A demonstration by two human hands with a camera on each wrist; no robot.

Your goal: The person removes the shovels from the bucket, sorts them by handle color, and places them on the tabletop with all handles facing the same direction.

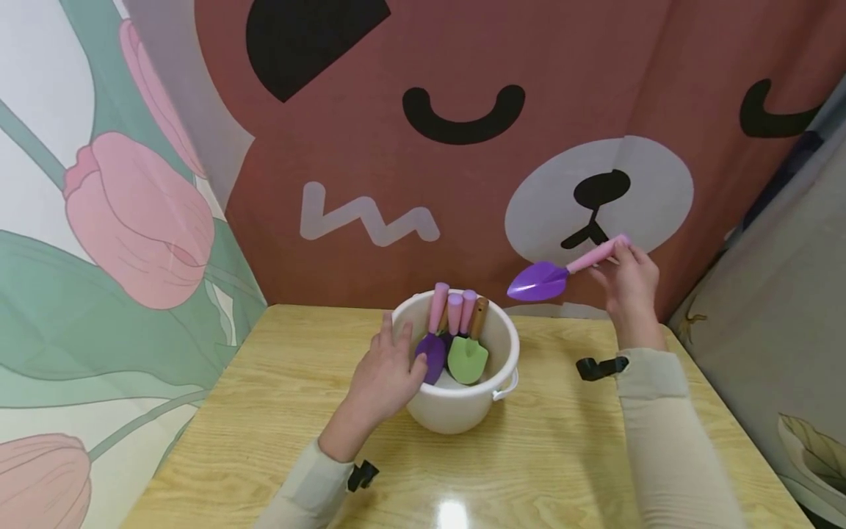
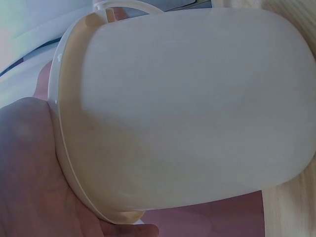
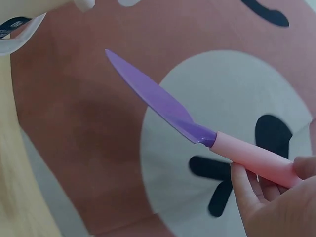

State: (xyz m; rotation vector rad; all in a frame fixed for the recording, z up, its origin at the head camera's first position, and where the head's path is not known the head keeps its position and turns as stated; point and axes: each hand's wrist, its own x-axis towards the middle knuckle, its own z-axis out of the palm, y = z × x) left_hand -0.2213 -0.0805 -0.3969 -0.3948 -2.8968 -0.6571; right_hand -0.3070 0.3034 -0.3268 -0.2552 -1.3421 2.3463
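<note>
My right hand (image 1: 631, 286) holds a purple trowel (image 1: 538, 281) by its pink handle (image 3: 254, 157), with the blade pointing left, in the air right of the bucket. A white bucket (image 1: 456, 419) stands on the table. At its left rim is my left hand (image 1: 386, 375), gripping the edge with the thumb over it; part of the palm shows in the left wrist view. Inside the bucket are a purple trowel (image 1: 431, 356) with a pink handle, a green shovel (image 1: 468, 361) with a brown handle, and more pink handles (image 1: 454, 312). The lower ends of those are hidden.
The wooden table (image 1: 297, 367) extends around the bucket. Behind it hangs a brown curtain (image 1: 344, 154) with a bear face, and a floral curtain (image 1: 139, 220) hangs at the left. The bucket's white handle (image 1: 507, 386) hangs at its right side.
</note>
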